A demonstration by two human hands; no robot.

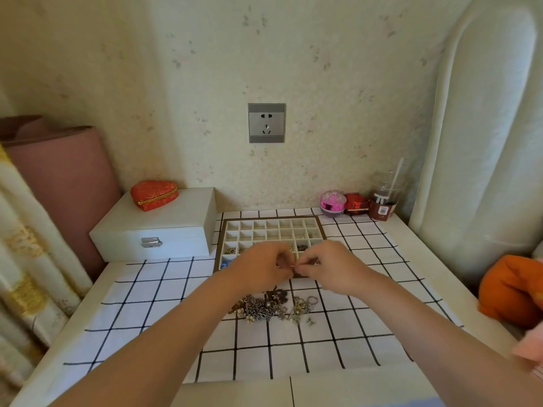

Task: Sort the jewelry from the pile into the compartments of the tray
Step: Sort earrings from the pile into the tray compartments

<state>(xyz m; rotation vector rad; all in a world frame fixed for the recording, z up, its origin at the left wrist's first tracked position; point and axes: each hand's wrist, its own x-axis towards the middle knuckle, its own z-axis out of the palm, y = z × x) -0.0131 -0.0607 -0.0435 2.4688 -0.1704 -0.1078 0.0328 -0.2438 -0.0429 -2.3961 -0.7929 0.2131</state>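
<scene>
A tangled pile of jewelry (273, 306), chains, rings and small charms, lies on the checked cloth in front of the tray. The white tray (271, 227) with many small square compartments and a brown rim stands behind it; a few near compartments hold pieces. My left hand (258, 265) and my right hand (329, 265) meet over the tray's near edge. Both pinch a small thin piece of jewelry (291, 267) between their fingertips. What kind of piece it is I cannot make out. The hands hide the tray's front row.
A white latched box (158, 230) with a red heart-shaped case (154, 193) on top stands left of the tray. At the back right are a pink case (332, 202), a red box (356, 203) and a drink cup (383, 201). An orange cloth (511, 289) lies at the right edge.
</scene>
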